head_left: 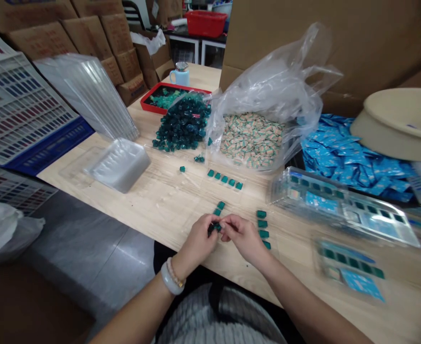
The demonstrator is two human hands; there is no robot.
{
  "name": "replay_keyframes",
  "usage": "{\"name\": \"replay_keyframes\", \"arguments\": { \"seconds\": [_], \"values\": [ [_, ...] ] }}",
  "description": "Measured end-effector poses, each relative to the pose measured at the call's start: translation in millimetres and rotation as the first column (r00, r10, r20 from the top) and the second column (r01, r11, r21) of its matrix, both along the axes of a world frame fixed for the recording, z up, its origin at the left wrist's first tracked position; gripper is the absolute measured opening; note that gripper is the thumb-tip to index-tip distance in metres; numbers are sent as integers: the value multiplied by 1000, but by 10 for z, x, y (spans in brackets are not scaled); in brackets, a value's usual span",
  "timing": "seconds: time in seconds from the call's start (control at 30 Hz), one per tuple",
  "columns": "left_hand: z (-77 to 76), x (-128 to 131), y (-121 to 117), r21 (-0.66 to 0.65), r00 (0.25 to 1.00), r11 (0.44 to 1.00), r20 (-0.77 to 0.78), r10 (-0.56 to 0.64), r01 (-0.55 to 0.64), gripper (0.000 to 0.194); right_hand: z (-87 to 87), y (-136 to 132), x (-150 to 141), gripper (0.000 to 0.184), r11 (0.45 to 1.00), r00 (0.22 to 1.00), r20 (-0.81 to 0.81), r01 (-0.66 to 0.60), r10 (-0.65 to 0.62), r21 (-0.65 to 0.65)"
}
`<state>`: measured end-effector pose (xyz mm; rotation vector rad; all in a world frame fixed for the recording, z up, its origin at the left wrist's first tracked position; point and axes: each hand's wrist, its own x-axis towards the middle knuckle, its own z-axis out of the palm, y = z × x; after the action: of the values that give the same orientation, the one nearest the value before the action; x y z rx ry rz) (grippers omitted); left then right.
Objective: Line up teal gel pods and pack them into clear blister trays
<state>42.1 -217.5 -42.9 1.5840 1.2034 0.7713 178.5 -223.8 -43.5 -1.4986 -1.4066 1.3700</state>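
Observation:
My left hand (198, 241) and my right hand (244, 236) meet at the near edge of the wooden table (167, 200). Both are closed in a pinch on small dark green pieces (214, 227) held between the fingertips. A clear plastic tray lies under my hands, with green pieces set in it: two (219, 208) just beyond my fingers and a column of several (263, 229) to the right of my right hand. Another row of green pieces (224, 179) lies farther back. A white bangle is on my left wrist.
A heap of dark green pieces (183, 124) and an open plastic bag of small beige packets (251, 138) sit mid-table. Blue sachets (346, 153) lie at right beside filled clear trays (342, 205). Empty clear trays (119, 162), a red tray (160, 95), a mug (179, 74) and cardboard boxes stand behind.

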Motion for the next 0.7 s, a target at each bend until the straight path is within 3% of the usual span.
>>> {"name": "replay_keyframes", "arguments": {
  "seconds": [0.17,0.27,0.4,0.5,0.6,0.7],
  "values": [
    [63,-56,8,-119,997,992,64,51,-43,13,-48,-52,-19,12,984,976,-176,145,-125,104],
    [42,-53,10,-261,980,963,166,108,-62,13,-18,-133,-22,18,960,996,-44,89,-80,265],
    [-15,4,-35,-406,941,914,311,134,4,21,11,-220,-39,19,907,994,112,-38,-11,420],
    [-28,24,-95,-398,948,916,308,76,56,29,-19,-281,-50,15,918,996,73,9,-42,398],
    [-22,-42,-131,-306,979,949,203,-6,69,28,-68,-359,-26,13,935,993,106,4,-44,355],
    [-53,-187,-112,-207,988,976,122,93,-66,9,-112,-376,28,15,916,946,306,-30,-103,399]
  ]
}}
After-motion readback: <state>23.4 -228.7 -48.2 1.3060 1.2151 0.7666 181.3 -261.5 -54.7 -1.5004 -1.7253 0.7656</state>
